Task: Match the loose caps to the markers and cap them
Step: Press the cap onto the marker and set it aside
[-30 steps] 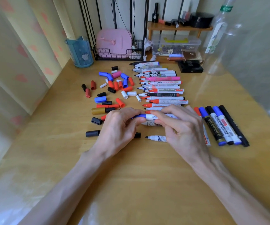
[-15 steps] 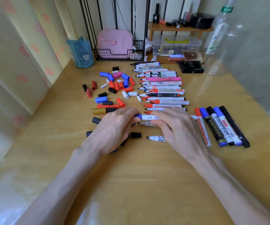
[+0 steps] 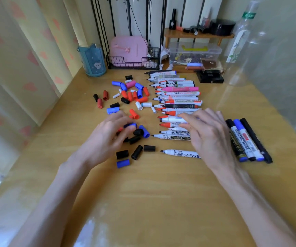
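With caps [image 3: 129, 96] grouped left of the open markers [image 3: 179, 101] and capped markers [image 3: 247, 139] at right, our left hand [image 3: 108, 138] pinches a blue cap [image 3: 130, 125] while our right hand [image 3: 207, 136], fingers straight, rests on the markers, probably to select its match.

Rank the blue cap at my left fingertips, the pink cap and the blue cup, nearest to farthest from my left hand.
1. The blue cap, at the fingertips of the left hand.
2. The pink cap, farther back and slightly right.
3. The blue cup, far back on the left.
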### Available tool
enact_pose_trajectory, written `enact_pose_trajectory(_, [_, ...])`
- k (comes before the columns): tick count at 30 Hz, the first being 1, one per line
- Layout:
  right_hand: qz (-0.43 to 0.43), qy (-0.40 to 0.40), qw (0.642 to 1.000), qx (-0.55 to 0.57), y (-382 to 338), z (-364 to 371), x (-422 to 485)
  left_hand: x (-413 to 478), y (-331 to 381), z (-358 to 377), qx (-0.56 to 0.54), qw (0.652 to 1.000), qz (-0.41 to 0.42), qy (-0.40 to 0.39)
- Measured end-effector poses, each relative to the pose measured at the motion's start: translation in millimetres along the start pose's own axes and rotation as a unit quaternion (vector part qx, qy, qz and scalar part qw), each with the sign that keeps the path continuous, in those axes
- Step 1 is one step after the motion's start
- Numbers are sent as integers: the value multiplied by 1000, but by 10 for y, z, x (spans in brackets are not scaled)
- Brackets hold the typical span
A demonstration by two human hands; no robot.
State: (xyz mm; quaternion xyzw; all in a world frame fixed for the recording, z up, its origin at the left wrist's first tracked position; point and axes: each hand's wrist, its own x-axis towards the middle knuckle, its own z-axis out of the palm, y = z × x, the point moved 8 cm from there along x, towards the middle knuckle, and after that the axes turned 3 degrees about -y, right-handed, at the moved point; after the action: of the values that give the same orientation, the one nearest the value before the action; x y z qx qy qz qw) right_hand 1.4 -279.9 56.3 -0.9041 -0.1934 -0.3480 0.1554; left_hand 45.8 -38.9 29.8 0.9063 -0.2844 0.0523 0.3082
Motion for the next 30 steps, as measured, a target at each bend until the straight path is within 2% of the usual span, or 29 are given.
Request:
enact_pose_trajectory(8, [22, 0, 1000, 10, 60, 8, -29, -48, -83, 136, 18, 999, -11, -44])
enact_pose_trajectory(11, [24, -11, 999, 30, 53, 49, -43, -86, -89, 25, -22, 998, -34, -48])
enact_pose_trajectory(14, [23, -20, 998, 49, 12, 76, -44, -193, -123, -16, -68, 989, -72, -110])
enact_pose_trajectory(17, [19, -31, 997, 61, -46, 146, -52, -287, -128, 36, -13, 983, -87, -164])
enact_pose_trajectory(22, [17, -35, 996, 81, -80, 212, -75, -285, -74, 143, 70, 977, -69, -190])
enact_pose_trajectory(24, [16, -41, 994, 97, -85, 222, -80, -276, -12, 119, 33, 983, -54, -169])
enact_pose_trajectory(26, [12, -53, 991, 125, -102, 238, -83, -224, 60, 42, -62, 991, -46, -108])
enact_pose_trajectory(30, [12, -63, 985, 160, -141, 265, -94, -129, 110, 35, -182, 980, -57, -49])
